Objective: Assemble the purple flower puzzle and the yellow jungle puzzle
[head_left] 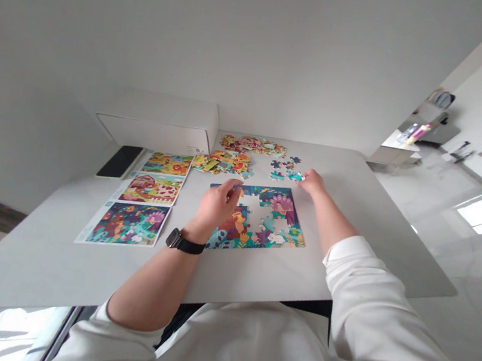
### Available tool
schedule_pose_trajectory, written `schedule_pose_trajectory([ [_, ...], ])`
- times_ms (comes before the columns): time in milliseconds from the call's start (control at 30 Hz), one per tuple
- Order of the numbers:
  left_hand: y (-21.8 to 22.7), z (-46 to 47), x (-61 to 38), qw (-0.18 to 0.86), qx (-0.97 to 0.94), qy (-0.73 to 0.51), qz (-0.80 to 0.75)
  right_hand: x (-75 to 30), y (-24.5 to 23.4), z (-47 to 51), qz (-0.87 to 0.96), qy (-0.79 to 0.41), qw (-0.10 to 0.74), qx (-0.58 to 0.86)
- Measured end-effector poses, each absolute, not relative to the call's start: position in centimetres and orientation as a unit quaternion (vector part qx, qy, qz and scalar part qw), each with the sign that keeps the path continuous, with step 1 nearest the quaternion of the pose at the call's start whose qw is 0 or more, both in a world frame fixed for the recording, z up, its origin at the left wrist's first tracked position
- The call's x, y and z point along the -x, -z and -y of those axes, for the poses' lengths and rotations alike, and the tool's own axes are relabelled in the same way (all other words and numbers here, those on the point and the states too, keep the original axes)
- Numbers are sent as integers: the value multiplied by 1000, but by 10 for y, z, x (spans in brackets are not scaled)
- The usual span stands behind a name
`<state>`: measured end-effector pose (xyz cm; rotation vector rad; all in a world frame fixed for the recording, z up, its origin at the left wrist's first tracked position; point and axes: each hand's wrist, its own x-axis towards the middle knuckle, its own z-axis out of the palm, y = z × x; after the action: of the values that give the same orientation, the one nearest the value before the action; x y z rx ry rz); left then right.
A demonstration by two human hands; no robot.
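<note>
We wear a loose white top [251,354], plain across the front and softly creased. Its left sleeve [108,339] is bunched up near the elbow; the right sleeve [369,293] reaches farther down the forearm, wrinkled along its length and ending in a turned-back cuff [345,251]. Around our left wrist sits a black band [191,247], smooth and fairly wide, carrying a watch case [174,238] with rounded corners and a dark face, too small to read.
</note>
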<state>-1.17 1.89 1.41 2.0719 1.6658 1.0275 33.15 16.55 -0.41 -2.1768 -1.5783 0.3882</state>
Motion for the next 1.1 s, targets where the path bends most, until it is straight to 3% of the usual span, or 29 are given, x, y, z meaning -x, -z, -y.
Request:
schedule_pose_trajectory([
  [133, -12, -20, 11, 157, -718, -374, -565, -324, -3, -143, 537, -236, 321, 744],
  [300, -2, -25, 8, 221, -709, -411, -529, -303, -22, -96, 525, -427, 472, 565],
  [467, 6, -30, 4, 293, -679, -445, -505, -271, -22, -50, 497, -531, 529, 437],
  [667, 3, -29, -2, 389, -642, -453, -480, -248, -6, -34, 374, -663, 508, 404],
  [1100, 0, -19, -16, 488, -629, -419, -437, -237, 4, -27, 435, -683, 428, 400],
])
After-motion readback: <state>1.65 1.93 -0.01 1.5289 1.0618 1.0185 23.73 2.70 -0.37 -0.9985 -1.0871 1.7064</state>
